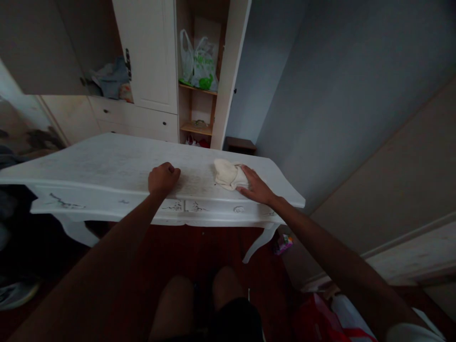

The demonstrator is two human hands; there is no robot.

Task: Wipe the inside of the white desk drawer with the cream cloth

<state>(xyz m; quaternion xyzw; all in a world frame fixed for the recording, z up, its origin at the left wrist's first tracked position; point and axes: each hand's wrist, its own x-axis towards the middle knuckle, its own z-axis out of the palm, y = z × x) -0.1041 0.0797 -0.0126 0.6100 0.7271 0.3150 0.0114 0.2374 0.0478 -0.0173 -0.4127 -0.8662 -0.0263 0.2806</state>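
Observation:
A white table (117,154) with a curved front edge stands before me, its top smudged with grey marks. My left hand (164,178) rests on it as a closed fist, and no object shows in the fingers. Over to the right, my right hand (257,186) grips the edge of a crumpled cream cloth (228,174), pressed against the tabletop. The fingertips partly cover the cloth's right side. Below the hands, the table's front has drawers (210,207) with dark floral decoration.
Behind the table is a white wardrobe (155,57) with open doors; plastic bags (204,66) sit on its shelf. A grey wall (342,95) rises at the right. On the floor lie a purple pack (284,243), a red bag (315,318) and a shoe (17,294).

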